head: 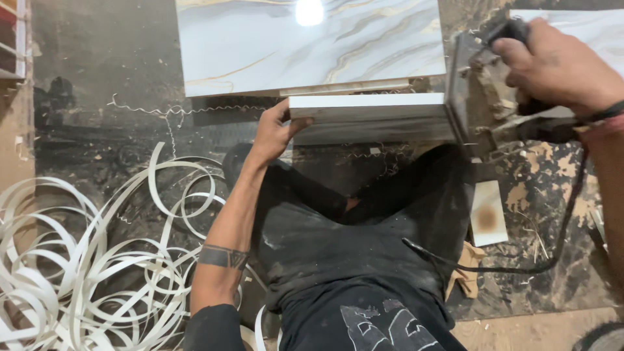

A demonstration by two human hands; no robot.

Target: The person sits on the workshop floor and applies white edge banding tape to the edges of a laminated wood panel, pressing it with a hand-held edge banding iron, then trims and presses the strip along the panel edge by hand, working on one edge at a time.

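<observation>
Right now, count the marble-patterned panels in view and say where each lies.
2, perhaps more out of frame. One large marble-patterned panel lies top centre; another panel shows at the top right corner, partly behind the right hand.

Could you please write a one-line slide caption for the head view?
Left hand steadies a marble-patterned panel while the right hand holds a corded power tool at its end, beside coiled white strips.

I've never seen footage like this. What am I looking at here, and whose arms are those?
This is one picture from a camera worn on a person's head, looking down at their own lap and arms. There is no machine arm, only two bare hands. The left hand grips the end of a white board stood on edge. The right hand holds a corded power tool against the board's other end. A marbled panel lies beyond, and curled white strips cover the dusty floor at left.
</observation>
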